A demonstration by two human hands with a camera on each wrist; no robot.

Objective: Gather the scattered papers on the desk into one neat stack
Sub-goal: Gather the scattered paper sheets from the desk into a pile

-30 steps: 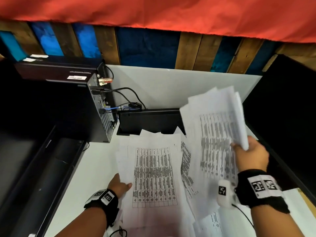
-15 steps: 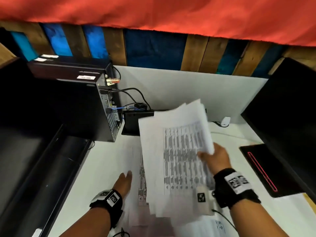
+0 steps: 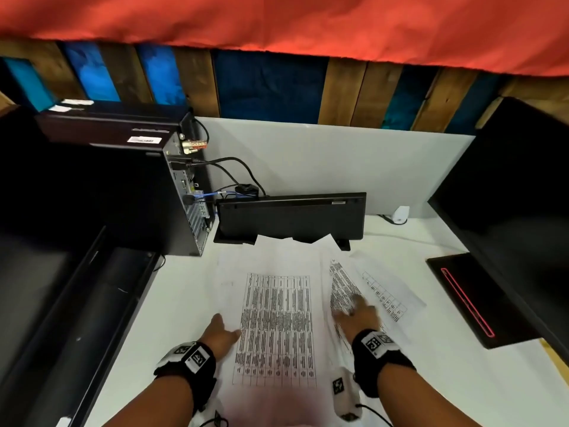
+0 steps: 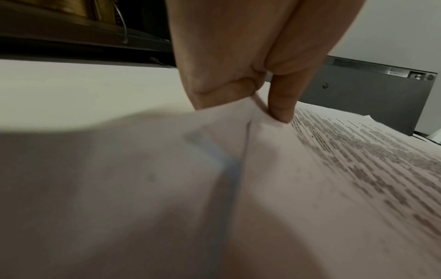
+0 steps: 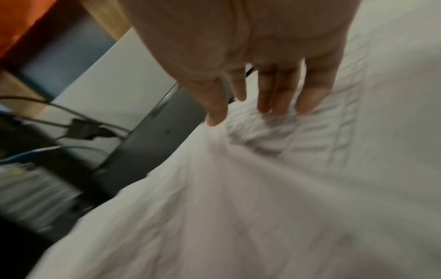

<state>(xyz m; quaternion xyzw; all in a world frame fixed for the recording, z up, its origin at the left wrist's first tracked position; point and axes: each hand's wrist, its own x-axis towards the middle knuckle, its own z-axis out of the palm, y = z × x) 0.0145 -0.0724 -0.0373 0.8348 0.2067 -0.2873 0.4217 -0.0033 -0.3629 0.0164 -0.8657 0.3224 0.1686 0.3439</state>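
A stack of white printed sheets (image 3: 277, 328) lies in the middle of the white desk (image 3: 181, 303), a table of text facing up. My left hand (image 3: 226, 331) is at its left edge; in the left wrist view the thumb (image 4: 281, 105) lies on top and curled fingers (image 4: 222, 94) sit under the lifted paper edge (image 4: 253, 120), pinching it. More sheets (image 3: 385, 291) fan out askew to the right. My right hand (image 3: 354, 311) is open on them, with straight, spread fingertips (image 5: 264, 105) touching the paper (image 5: 274, 169). It is blurred.
A black keyboard (image 3: 291, 217) stands on edge against the white partition, just behind the papers. A computer tower (image 3: 181, 195) with cables stands at back left. A black pad with a red line (image 3: 471, 300) and a dark monitor (image 3: 508, 195) are on the right.
My right hand swung a raised bundle of sheets left and down onto the stack, let it go, and now lies flat on the right-hand sheets. My left hand stayed at the left edge.
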